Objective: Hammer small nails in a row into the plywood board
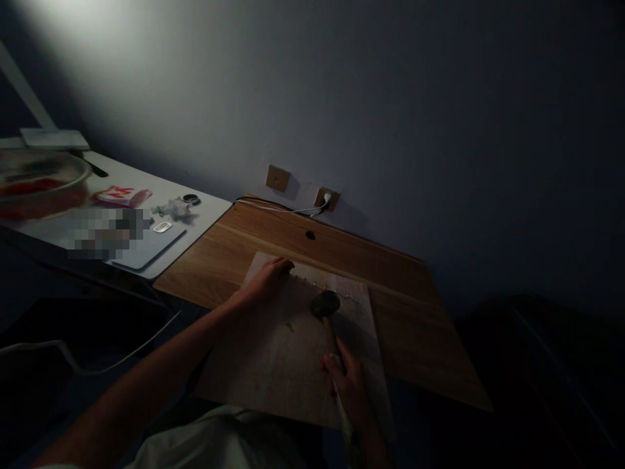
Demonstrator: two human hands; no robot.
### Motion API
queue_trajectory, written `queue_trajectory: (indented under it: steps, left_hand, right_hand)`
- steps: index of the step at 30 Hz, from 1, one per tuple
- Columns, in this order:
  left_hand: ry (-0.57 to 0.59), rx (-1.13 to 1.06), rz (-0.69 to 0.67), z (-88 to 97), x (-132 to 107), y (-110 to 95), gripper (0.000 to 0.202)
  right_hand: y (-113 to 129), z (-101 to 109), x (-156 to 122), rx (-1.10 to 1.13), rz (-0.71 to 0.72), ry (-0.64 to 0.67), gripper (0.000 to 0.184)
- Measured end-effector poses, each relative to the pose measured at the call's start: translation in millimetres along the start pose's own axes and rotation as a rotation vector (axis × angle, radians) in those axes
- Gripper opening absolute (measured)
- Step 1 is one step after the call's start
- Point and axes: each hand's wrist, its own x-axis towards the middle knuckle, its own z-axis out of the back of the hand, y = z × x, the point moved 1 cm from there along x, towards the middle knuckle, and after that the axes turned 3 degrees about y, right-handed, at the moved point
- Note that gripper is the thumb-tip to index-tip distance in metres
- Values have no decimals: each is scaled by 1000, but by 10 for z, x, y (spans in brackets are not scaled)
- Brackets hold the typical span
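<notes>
My right hand [349,381] is wrapped round the handle of a mallet [325,303]. The mallet's dark, rounded head is over the upper part of a pale board [263,365]. Several small nails or screws [315,284] stand in a row near the board's far edge, just beyond the mallet head. At the left end of that row, my left hand [271,277] has its fingers pinched together by the board's surface; what they hold is too small and dark to make out. One loose nail or screw [289,326] lies lower on the board.
The board rests on a wooden table [405,312] against the wall. A plug sits in a wall socket [326,198]. On the adjoining white table [161,189] are a clear bowl [73,170], a lamp base [56,139], a red-and-white packet [122,195] and crumpled plastic [176,208].
</notes>
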Motion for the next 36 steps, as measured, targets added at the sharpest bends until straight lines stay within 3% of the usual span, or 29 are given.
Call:
queue_trajectory:
  steps: [6,12,23,29,36]
  left_hand:
    - [25,18,25,6,-22,2,33]
    - [1,61,9,-30,-5,89,32]
    - [-39,-34,62,10,-23,66,33]
    - [10,-157,40,14,-4,140,27]
    - [0,-123,71,2,-8,138,35]
  right_hand:
    - [-8,17,-1,1,46,27,65]
    - [111,-36,-8,31,61,7,65]
    - [589,-492,334,-7,205,161,45]
    - [633,-685,481,36,222,131,35]
    - [621,-745,567,29,238,144,26]
